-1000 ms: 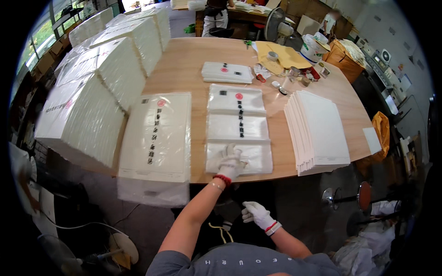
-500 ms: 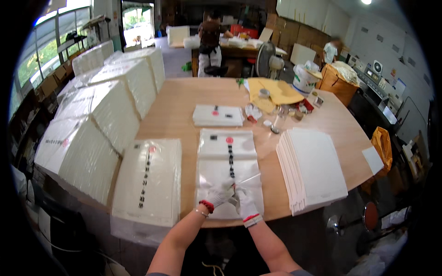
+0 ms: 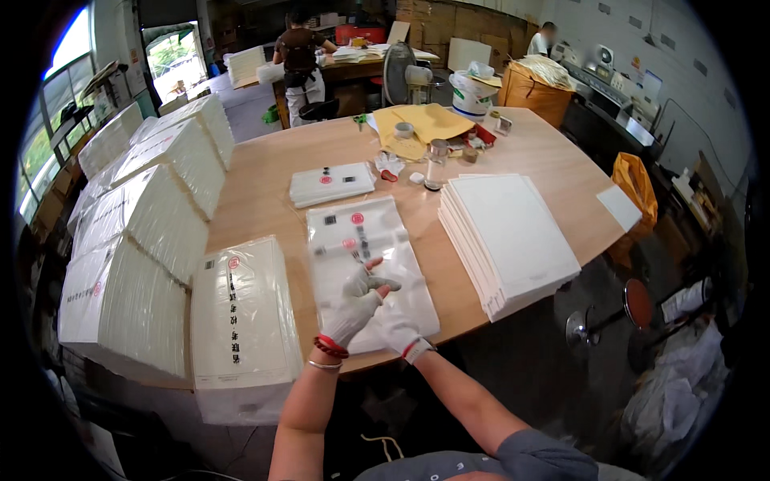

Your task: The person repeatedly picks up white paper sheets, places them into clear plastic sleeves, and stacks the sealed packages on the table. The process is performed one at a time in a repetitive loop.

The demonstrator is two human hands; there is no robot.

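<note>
A: Both gloved hands are over the clear plastic bag [image 3: 370,272] at the near edge of the table [image 3: 265,172]. The left hand [image 3: 357,309] has its fingers [image 3: 375,282] part curled, pinching the film.

B: And the right hand [image 3: 397,325]?

A: It's tucked under the left, resting on the bag; I cannot tell how far its fingers close.

B: How will that bag handle?

A: Light, limp and slick, I judge. It looks likely to slide on the ones beneath, so take it at the near open edge, film pinched between thumb and finger.

B: The white sheet stack [image 3: 513,236] sits just to the right.
</note>
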